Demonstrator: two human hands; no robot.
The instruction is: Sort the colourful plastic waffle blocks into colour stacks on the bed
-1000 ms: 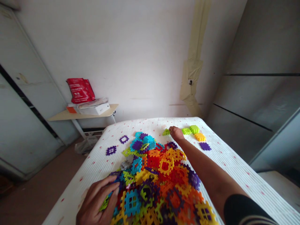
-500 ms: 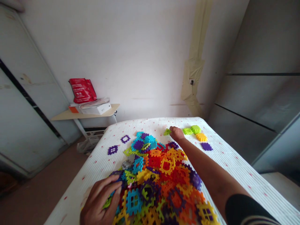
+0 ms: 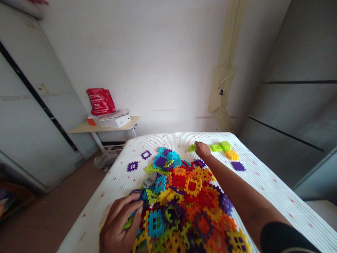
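Note:
A heap of colourful plastic interlocking tiles (image 3: pixel 184 200) lies on a white dotted mattress (image 3: pixel 263 189). My right hand (image 3: pixel 203 150) reaches far across the heap, fingers closed around a lime green tile (image 3: pixel 192 148) at the far side. Just right of it lie more lime green tiles (image 3: pixel 221 146), an orange-yellow tile (image 3: pixel 232 155) and a purple tile (image 3: pixel 239 166). My left hand (image 3: pixel 121 225) rests at the near left edge of the heap, fingers curled over a lime green piece (image 3: pixel 128 222).
Two loose purple tiles (image 3: pixel 133 166) lie left of the heap. A small side table (image 3: pixel 102 127) against the wall carries a red bag (image 3: pixel 100 101) and a white box. Cabinet doors stand at left and right. Brown floor shows at left.
The view has swung slightly left, so everything sits further right in the picture. Both hands keep their places relative to the tiles.

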